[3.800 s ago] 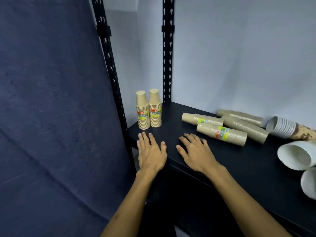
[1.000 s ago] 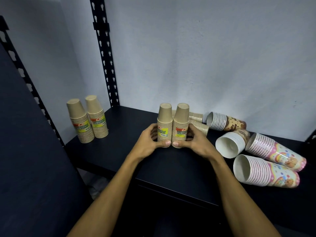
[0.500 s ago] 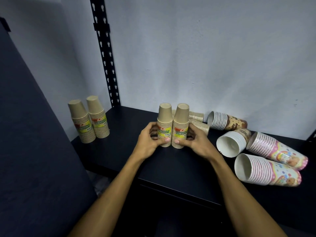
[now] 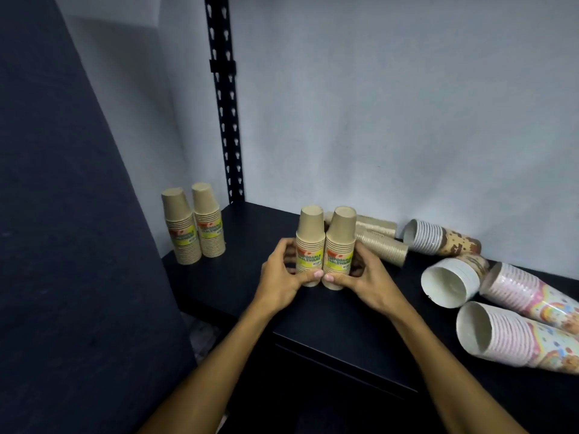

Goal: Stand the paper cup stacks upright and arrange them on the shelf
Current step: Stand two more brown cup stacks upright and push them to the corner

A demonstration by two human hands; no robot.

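Observation:
Two brown paper cup stacks stand upright and touching in the middle of the black shelf (image 4: pixel 238 277). My left hand (image 4: pixel 282 280) grips the left stack (image 4: pixel 309 236) and my right hand (image 4: pixel 360 277) grips the right stack (image 4: pixel 341 236), thumbs meeting at their front. Another upright brown pair (image 4: pixel 192 223) stands at the shelf's far left corner. Behind my hands two brown stacks (image 4: pixel 380 242) lie on their sides.
To the right lie several wider stacks: a brown-patterned one (image 4: pixel 438 238), a white-mouthed one (image 4: pixel 451 286) and two pink rainbow ones (image 4: pixel 517 339). A black slotted upright (image 4: pixel 224 98) rises at the back left. A dark blue panel (image 4: pixel 62 245) fills the left side.
The two brown stacks that lay on their sides 3.8 s ago now stand upright between my hands. In the last second the hands have hardly moved; the view shifted slightly right.

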